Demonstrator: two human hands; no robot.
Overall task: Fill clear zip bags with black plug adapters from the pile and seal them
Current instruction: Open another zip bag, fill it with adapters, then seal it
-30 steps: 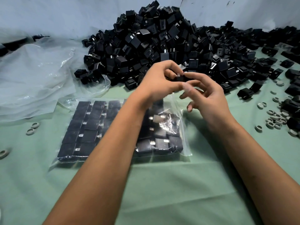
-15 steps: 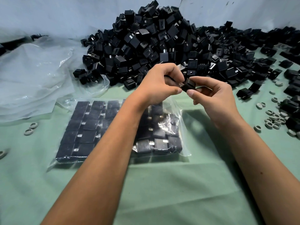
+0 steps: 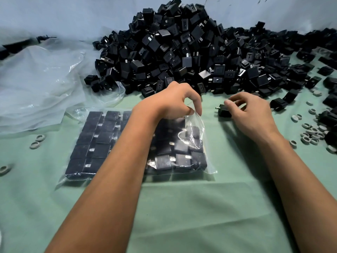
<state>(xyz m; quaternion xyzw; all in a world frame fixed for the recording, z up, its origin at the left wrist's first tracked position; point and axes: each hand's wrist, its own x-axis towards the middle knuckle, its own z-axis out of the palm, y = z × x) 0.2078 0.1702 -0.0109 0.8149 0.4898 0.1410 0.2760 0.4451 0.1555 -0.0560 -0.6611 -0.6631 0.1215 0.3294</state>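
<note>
Both hands have dropped apart from their joined hold above the bag. Now the left hand [image 3: 175, 103] pinches the open rim of the clear zip bag [image 3: 197, 128] at its top right corner, thumb against forefinger. At three o'clock from it, the right hand [image 3: 249, 114] curls round a single black adapter [image 3: 224, 112] low over the green cloth [image 3: 182, 207]. Rows of adapters fill the bag, which lies flat at the centre. At twelve o'clock rises the pile [image 3: 182, 52]. Pale rings [image 3: 310, 134] are scattered at three o'clock, loose plastic sheeting [image 3: 40, 83] at ten.
</note>
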